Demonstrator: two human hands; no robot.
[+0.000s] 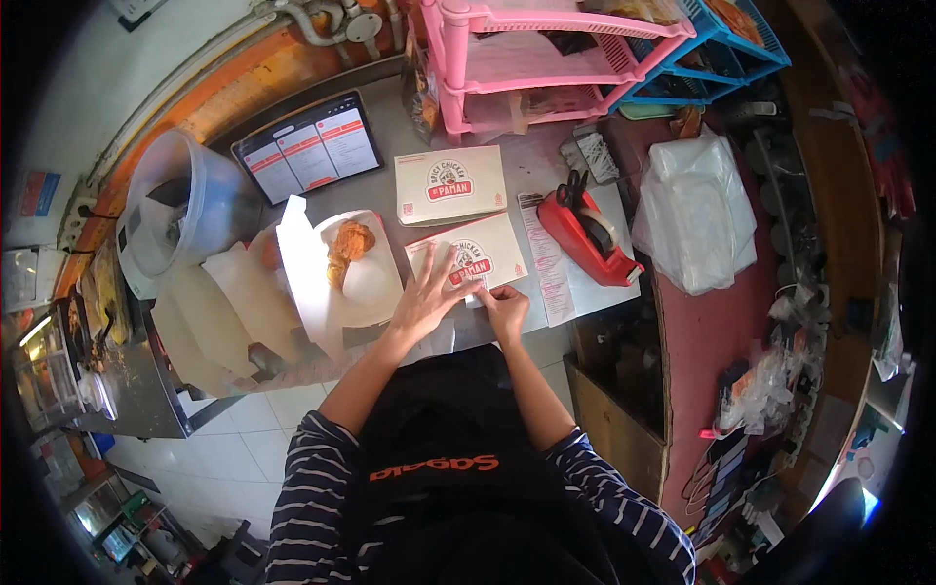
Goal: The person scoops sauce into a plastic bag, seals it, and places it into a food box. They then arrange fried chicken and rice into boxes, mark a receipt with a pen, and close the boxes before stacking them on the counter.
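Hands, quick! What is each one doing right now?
Left hand: open, flat on the chicken box.
Right hand: curled at the box's near edge; holding anything cannot be told.

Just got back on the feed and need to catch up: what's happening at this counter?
At the counter, the person's left hand lies spread flat on the nearer closed chicken box, while the right hand is at its near edge; whether it grips anything is unclear. An open box with fried chicken sits to the left, a second closed box behind, a receipt and a red tape dispenser to the right.
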